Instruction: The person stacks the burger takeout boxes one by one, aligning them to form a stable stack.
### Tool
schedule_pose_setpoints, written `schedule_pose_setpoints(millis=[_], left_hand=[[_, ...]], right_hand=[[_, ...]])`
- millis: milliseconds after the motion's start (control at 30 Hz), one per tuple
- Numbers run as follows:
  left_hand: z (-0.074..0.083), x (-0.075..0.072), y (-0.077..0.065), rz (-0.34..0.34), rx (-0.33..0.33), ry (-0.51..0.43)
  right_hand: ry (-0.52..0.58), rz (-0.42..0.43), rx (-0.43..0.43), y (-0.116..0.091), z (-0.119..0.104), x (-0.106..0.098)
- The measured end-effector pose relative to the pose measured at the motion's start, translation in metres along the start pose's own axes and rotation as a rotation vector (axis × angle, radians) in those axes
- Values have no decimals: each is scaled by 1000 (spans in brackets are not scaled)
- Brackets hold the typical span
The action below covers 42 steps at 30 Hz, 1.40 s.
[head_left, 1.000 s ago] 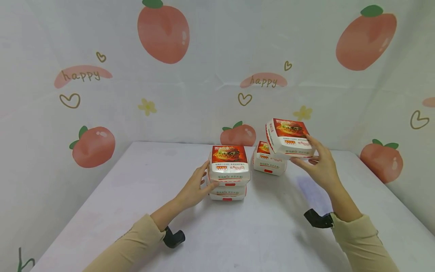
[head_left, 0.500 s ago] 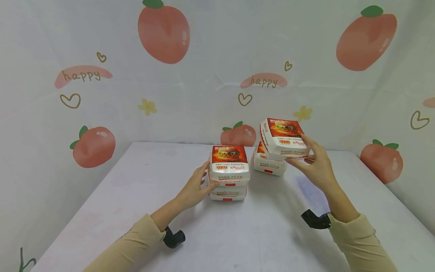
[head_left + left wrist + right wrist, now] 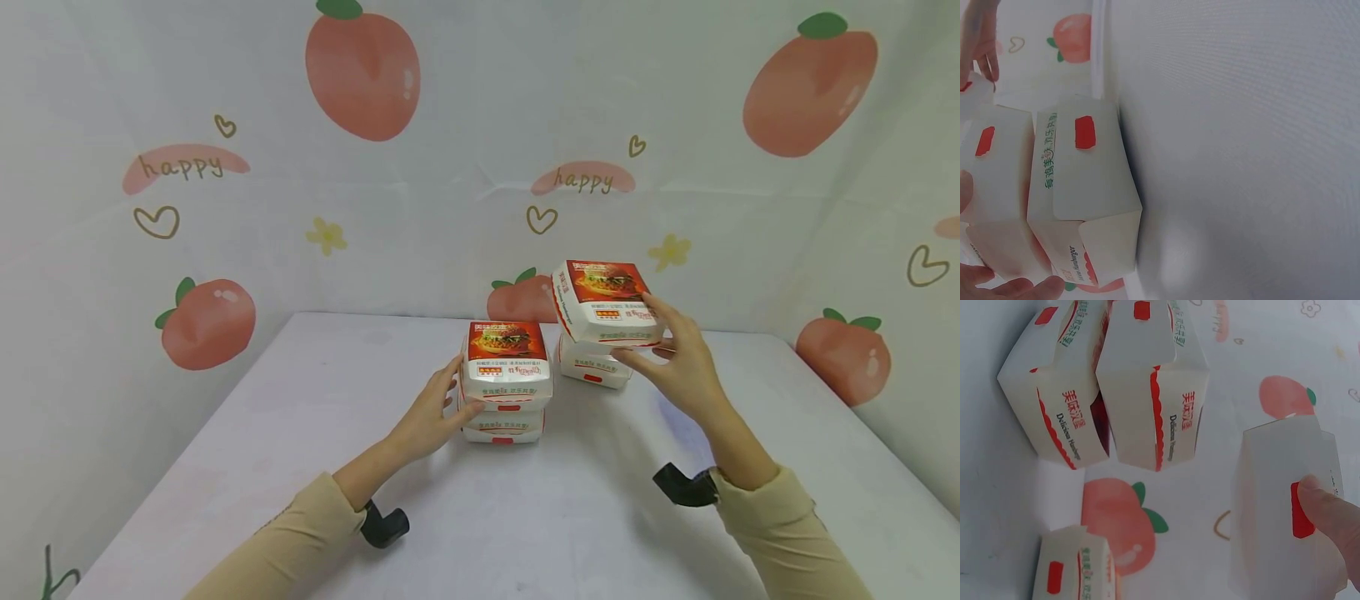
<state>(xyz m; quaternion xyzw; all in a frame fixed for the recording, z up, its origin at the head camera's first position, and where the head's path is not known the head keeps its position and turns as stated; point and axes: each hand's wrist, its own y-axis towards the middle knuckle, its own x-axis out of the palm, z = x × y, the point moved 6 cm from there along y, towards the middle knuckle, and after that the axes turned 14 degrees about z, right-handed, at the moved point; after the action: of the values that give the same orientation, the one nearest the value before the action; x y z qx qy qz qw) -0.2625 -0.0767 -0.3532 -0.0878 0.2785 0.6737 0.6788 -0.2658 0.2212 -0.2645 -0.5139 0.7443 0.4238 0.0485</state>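
White hamburger boxes with red burger-picture lids fill the middle of the head view. My right hand (image 3: 690, 367) holds one hamburger box (image 3: 609, 300) in the air by its right side, thumb on the front face, as the right wrist view also shows. Below and partly hidden by it, another box (image 3: 595, 369) stands on the table. Two more boxes are stacked to the left: an upper box (image 3: 506, 364) on a lower box (image 3: 502, 427). My left hand (image 3: 426, 421) grips the upper box's front left corner, thumb in front and fingers along the left side.
A white table (image 3: 480, 525) bears the boxes. Behind it hangs a white cloth (image 3: 420, 217) printed with peaches, hearts and "happy". Each wrist carries a black camera mount (image 3: 386, 525). The standing single box is just right of the stack.
My right hand has carried its box leftward, now more in front of the standing single box and nearer the stack. My left hand and the stack have stayed put.
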Motion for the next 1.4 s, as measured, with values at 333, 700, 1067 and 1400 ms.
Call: schedule_pose_setpoints(millis=[333, 700, 1067, 1400], left_hand=[[2, 0, -1, -1, 9, -1], [2, -1, -1, 4, 36, -1], [2, -1, -1, 1, 31, 6], [1, -1, -2, -3, 18, 2]], right_hand=[[16, -29, -20, -2, -10, 11], [24, -47, -52, -3, -22, 19], [23, -60, -74, -6, -31, 29], [86, -68, -93, -8, -36, 40]])
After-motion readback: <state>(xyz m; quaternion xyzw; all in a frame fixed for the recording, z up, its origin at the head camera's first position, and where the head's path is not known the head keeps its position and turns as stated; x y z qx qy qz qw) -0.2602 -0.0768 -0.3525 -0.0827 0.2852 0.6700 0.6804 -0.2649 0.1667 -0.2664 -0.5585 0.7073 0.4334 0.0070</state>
